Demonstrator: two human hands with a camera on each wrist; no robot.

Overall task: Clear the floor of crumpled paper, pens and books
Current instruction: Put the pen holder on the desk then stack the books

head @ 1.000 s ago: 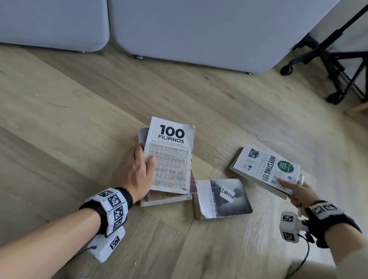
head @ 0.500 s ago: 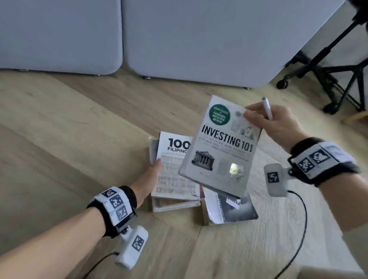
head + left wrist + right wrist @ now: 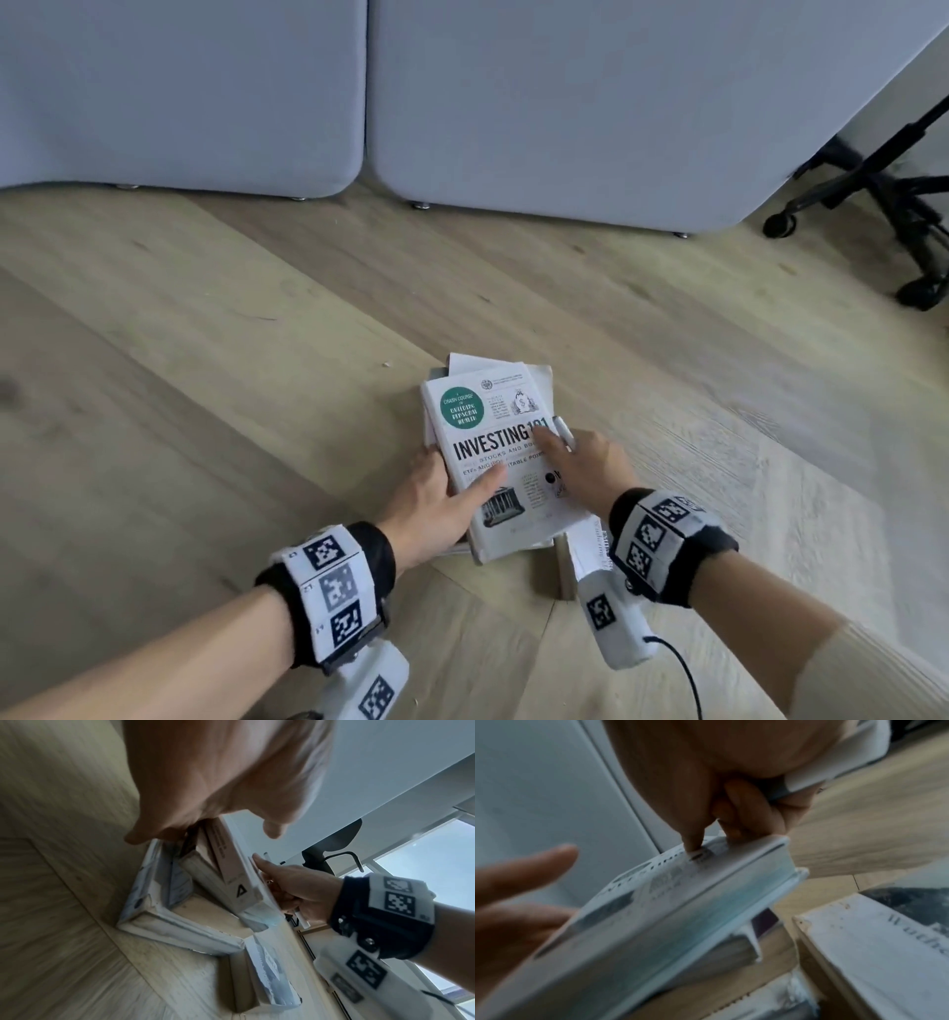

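The white "Investing 101" book (image 3: 488,411) lies on top of a stack of books (image 3: 539,375) on the wooden floor; in the wrist views it sits slightly tilted on the stack (image 3: 231,866) (image 3: 680,892). My left hand (image 3: 441,488) rests against the stack's left edge, its thumb laid across the cover. To the right, my right hand (image 3: 580,462) grips a white pen (image 3: 564,432) (image 3: 300,920) while its index finger presses on the cover. A dark-covered book (image 3: 583,552) (image 3: 872,943) lies on the floor just right of the stack, mostly hidden under my right wrist.
Two grey upholstered sofa blocks (image 3: 565,128) stand on small feet along the back. A black chair base with castors (image 3: 873,205) is at the far right. Bare wooden floor (image 3: 205,360) stretches to the left and beyond the stack.
My right hand, still holding the pen, lifted "Investing 101" from the floor on the right, carried it left and laid it on the stack. My left hand stayed at the stack.
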